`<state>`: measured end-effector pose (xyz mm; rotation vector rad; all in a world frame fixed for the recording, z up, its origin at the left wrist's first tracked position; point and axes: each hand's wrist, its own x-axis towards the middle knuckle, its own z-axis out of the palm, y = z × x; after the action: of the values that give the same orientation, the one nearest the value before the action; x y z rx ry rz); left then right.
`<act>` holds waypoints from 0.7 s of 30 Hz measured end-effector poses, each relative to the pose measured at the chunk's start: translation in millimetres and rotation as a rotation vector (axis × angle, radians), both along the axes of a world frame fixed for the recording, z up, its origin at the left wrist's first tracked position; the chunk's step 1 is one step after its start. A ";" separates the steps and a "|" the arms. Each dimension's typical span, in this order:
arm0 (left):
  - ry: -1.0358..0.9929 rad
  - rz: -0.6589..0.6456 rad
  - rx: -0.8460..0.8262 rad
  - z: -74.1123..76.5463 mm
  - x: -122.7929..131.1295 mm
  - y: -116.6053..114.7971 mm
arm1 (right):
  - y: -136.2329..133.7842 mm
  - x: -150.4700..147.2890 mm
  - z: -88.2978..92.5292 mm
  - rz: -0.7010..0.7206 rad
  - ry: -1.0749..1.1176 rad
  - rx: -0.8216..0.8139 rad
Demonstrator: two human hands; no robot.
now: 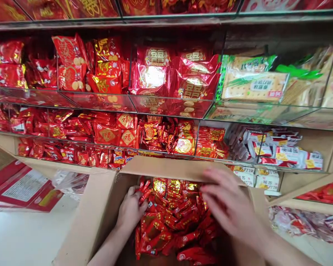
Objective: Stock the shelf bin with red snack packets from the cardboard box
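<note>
An open cardboard box [161, 168] holds many small red and gold wrapped snack packets [166, 221]. Inside its left part, my left hand [131, 208] has its fingers curled around a few small red packets [145, 190]. Over the box's right side is my right hand [233, 205], slightly blurred, with its fingers stretched out and apart. Its fingertips are close to the packets at the back right, and whether they touch is unclear. No packet shows in the right hand.
Behind the box rise shelves with clear dividers [100, 101], filled with red packets [155, 75]. Crackers in green-edged wrappers [252, 83] and white packets [287, 153] stand at the right. A red carton [27, 188] and a clear plastic bag [72, 183] are at the left.
</note>
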<state>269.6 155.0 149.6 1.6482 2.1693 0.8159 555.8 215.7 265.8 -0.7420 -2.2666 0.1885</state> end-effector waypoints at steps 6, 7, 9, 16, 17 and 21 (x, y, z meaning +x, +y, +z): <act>-0.350 -0.062 0.137 29.1 16.1 -6.6 | -27.1 -59.4 -42.9 0.126 0.144 -0.982; -0.450 -0.093 0.118 32.4 20.5 -6.8 | -23.9 -66.9 -48.7 0.113 0.255 -1.115; -0.652 -0.150 0.057 35.3 29.4 -6.7 | -17.7 -76.2 -57.3 0.137 0.433 -1.272; -1.061 -0.189 -0.085 23.1 43.1 -4.5 | -18.1 -70.0 -69.9 0.149 0.536 -1.433; -1.075 -0.182 -0.089 21.5 43.0 -4.0 | -18.6 -68.5 -71.1 0.149 0.536 -1.399; -1.057 -0.145 -0.115 16.6 36.5 -3.2 | -17.6 -66.4 -72.6 0.046 0.343 -1.189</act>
<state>306.1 151.8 166.3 0.9285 1.2965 1.1344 489.4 198.2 193.2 -1.0960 -1.6775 1.6251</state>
